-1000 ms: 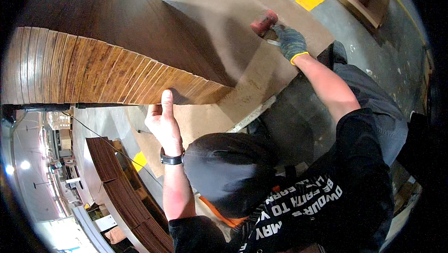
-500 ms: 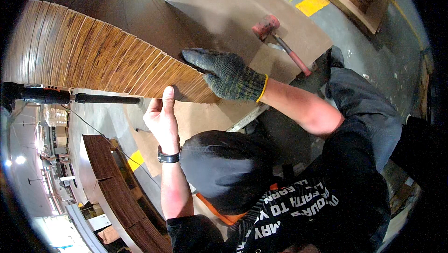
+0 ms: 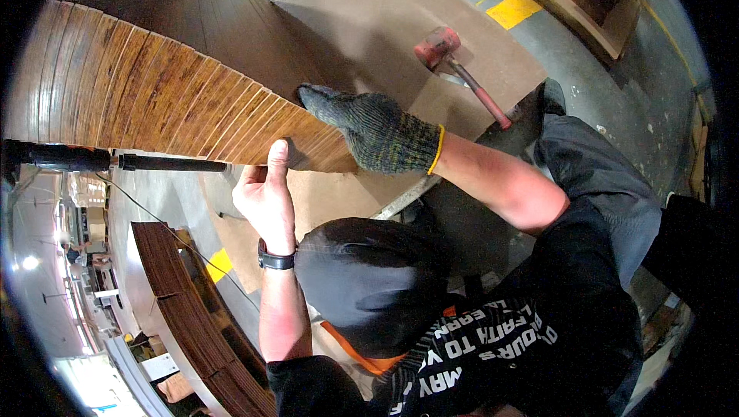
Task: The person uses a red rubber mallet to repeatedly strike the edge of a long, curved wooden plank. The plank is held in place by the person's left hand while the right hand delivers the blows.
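Observation:
A long stack of thin brown wooden planks point(image 3: 165, 90) runs from the upper left toward the middle, its striped edges facing me. My left hand point(image 3: 265, 194), bare with a dark watch on the wrist, grips the stack's lower edge near its right end. Its thumb presses on the striped face, and its fingertips are hidden below. My right hand point(image 3: 377, 128), in a dark knitted glove with a yellow cuff, is closed over the upper edge at the same end. Its fingers reach onto the top, partly out of sight.
A red mallet point(image 3: 439, 46) lies on brown sheeting point(image 3: 369, 13) beyond my right hand. A black rod-like tool point(image 3: 169, 163) with a cord sits beneath the stack at left. Another stack of dark planks point(image 3: 196, 325) stands lower left. A wooden frame point(image 3: 593, 1) is at upper right.
My right hand has shifted slightly down along the stack's end, and its fingers look closer together. My left hand keeps its hold. The mallet lies where it was.

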{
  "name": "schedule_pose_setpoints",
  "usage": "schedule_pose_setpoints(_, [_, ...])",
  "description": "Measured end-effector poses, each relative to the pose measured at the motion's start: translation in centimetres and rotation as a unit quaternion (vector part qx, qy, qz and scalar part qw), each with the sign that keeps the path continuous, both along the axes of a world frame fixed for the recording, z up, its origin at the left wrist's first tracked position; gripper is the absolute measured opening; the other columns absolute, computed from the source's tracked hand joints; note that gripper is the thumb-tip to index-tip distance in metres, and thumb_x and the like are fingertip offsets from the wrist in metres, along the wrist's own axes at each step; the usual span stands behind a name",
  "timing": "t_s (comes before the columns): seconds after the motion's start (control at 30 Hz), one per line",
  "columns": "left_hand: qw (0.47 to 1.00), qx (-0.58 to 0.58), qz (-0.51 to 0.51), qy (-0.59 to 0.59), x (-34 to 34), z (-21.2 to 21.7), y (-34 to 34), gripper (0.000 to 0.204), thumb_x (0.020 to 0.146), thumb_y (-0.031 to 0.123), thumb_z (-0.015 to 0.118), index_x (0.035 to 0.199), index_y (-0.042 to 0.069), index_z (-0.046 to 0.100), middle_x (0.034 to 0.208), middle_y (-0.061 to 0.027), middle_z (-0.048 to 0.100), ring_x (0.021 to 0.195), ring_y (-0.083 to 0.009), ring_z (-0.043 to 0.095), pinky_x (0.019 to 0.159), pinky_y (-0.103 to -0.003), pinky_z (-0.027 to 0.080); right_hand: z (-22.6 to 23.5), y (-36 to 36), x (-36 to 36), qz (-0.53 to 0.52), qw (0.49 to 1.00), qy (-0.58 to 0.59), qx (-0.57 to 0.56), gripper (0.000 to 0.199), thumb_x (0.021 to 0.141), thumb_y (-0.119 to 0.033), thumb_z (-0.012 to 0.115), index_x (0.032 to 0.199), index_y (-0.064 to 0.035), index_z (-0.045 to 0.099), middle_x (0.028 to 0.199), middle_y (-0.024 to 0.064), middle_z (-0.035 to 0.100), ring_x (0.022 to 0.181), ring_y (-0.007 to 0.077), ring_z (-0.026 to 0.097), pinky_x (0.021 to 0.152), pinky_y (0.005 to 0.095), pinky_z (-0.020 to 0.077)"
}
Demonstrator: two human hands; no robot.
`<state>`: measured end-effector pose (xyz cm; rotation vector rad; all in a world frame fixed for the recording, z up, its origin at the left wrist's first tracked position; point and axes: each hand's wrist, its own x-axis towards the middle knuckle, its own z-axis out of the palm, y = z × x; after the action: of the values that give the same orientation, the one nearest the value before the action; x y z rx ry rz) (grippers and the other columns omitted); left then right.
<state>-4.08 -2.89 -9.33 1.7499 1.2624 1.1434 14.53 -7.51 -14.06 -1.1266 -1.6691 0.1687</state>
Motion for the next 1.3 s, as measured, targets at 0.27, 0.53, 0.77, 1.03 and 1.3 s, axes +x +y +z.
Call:
schedule_pose_setpoints(0.27, [1.0,-0.028,0.004,0.004,0.0,0.5,0.1,0.032,0.082,0.026,0.073,0.09,-0.004,0.068,0.073,-0.0047,0.065,0.067,-0.0071,0.055,0.062,-0.021,0.044,0.1,-0.1,0.6,0.053,0.994,0.022,-0.091,0.066,0.075,0.006,0.045,0.139,-0.0036,0.033,0.137,0.0202,0.042,0.122,0.0319,0.047,0.098,0.0374,0.0423])
schedule_pose_setpoints(0.53, [0.999,-0.022,0.012,0.025,-0.2,0.4,0.2,0.035,0.082,0.03,0.072,0.087,-0.004,0.068,0.068,-0.0038,0.063,0.063,-0.0065,0.052,0.059,-0.022,0.043,-0.3,0.0,0.4,0.039,0.998,0.005,-0.046,0.067,0.075,0.005,0.046,0.14,-0.006,0.034,0.137,0.019,0.043,0.119,0.0324,0.05,0.096,0.0373,0.0426])
schedule_pose_setpoints(0.77, [0.999,-0.009,0.018,0.047,-0.3,0.1,0.2,0.034,0.081,0.03,0.073,0.085,-0.004,0.067,0.067,-0.0028,0.063,0.062,-0.0057,0.049,0.058,-0.022,0.042,-0.9,-0.5,-0.7,-0.011,0.999,0.032,0.01,0.066,0.074,0.003,0.048,0.139,-0.0041,0.035,0.135,0.02,0.044,0.117,0.0342,0.051,0.097,0.0382,0.0422])
schedule_pose_setpoints(1.03, [0.995,-0.011,-0.013,0.1,0.0,0.6,-0.2,0.031,0.076,0.021,0.078,0.091,-0.004,0.066,0.077,-0.0076,0.068,0.067,-0.0079,0.057,0.064,-0.022,0.046,-0.9,-0.7,-0.3,0.01,0.997,0.034,-0.073,0.069,0.071,-0.002,0.051,0.138,-0.0013,0.034,0.134,0.0208,0.045,0.116,0.0347,0.051,0.097,0.039,0.0417])
schedule_pose_setpoints(1.3, [0.98,-0.145,-0.087,-0.106,-0.5,1.0,-0.2,0.024,0.071,-0.01,0.071,0.092,-0.001,0.064,0.084,-0.0052,0.065,0.077,-0.0113,0.059,0.07,-0.024,0.047,-1.0,-0.8,-0.4,0.014,0.997,0.061,-0.042,0.081,0.066,0.007,0.047,0.143,0.0005,0.021,0.13,0.0245,0.047,0.115,0.0324,0.053,0.095,0.0401,0.0428])
